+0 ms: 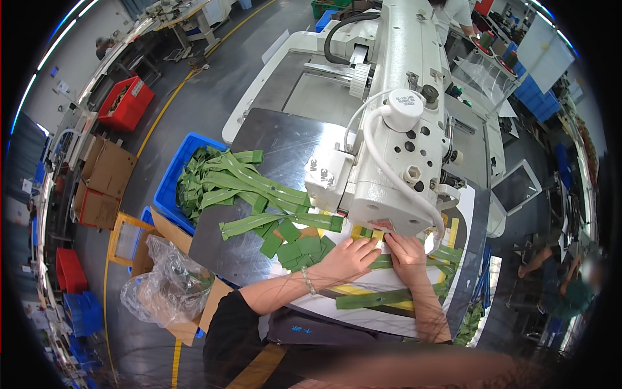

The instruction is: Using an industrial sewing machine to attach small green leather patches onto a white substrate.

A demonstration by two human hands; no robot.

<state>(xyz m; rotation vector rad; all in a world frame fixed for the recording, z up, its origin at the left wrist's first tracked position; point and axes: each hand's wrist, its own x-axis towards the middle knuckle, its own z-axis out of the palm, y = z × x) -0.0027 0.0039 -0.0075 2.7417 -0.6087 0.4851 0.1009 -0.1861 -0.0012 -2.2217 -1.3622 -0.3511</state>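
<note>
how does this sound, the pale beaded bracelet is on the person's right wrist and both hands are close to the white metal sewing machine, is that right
Not quite: the head view shows the pale beaded bracelet on the left wrist. The left hand and right hand are both close to the white metal sewing machine.

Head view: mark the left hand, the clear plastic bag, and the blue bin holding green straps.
Left hand (350, 261): head view, back of the hand.
Clear plastic bag (163, 293): head view, crumpled middle.
Blue bin (169, 174): head view, left wall.
</note>
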